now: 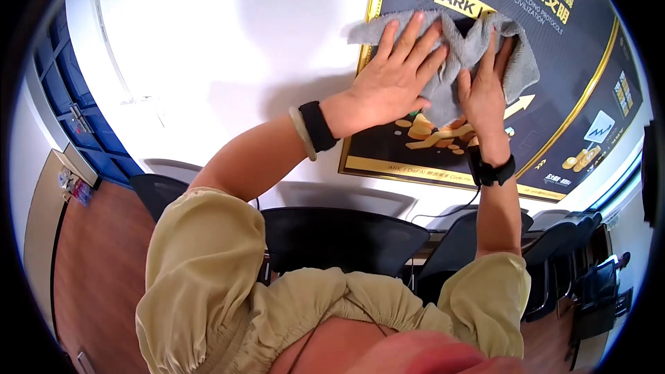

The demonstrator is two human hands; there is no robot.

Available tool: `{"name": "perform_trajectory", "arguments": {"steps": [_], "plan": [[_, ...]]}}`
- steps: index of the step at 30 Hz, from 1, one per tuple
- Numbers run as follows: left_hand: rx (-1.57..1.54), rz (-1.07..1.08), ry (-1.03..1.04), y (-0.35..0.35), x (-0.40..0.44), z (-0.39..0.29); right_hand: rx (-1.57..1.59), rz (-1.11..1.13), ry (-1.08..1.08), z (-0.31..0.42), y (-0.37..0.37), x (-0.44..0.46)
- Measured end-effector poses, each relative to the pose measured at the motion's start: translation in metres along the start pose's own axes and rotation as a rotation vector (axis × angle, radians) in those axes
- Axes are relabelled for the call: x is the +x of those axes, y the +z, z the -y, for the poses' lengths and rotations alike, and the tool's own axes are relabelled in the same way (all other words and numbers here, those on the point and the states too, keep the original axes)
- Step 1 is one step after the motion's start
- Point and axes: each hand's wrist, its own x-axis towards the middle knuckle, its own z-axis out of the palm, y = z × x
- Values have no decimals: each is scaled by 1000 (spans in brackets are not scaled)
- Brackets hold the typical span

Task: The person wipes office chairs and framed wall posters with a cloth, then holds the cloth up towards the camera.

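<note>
A grey cloth (454, 62) lies bunched and folded against a framed black-and-gold poster (582, 76) on the wall. My left hand (391, 79) rests flat on the cloth's left part, fingers spread and pointing up. On the cloth's right part, my right hand (485, 93) presses with fingers stretched upward and thumb apart. Folds of the cloth partly hide its outer fingers. Below the cloth, printed gold coins and an arrow show on the poster. Both wrists wear black bands, and a pale bangle (303, 134) circles the left forearm.
Black chairs (339, 235) stand between my body and the wall, with more at the right. A thin black cable (447, 215) runs down from the right wristband. The white wall (208, 28) extends leftward to a blue door (80, 111). Reddish wooden floor (104, 256) shows lower left.
</note>
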Motion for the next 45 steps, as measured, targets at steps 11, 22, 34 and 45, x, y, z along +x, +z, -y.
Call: {"name": "perform_trajectory", "arguments": {"steps": [11, 22, 34, 45], "plan": [[-84, -256, -41, -48, 148, 58, -281, -155, -67, -90, -52, 144], [285, -214, 58, -3, 117, -7, -229, -335, 3, -114, -34, 33], [-78, 396, 401, 74, -59, -87, -62, 160, 265, -41, 30, -248], [-206, 288, 98, 48, -98, -65, 138, 387, 290, -6, -7, -152]]}}
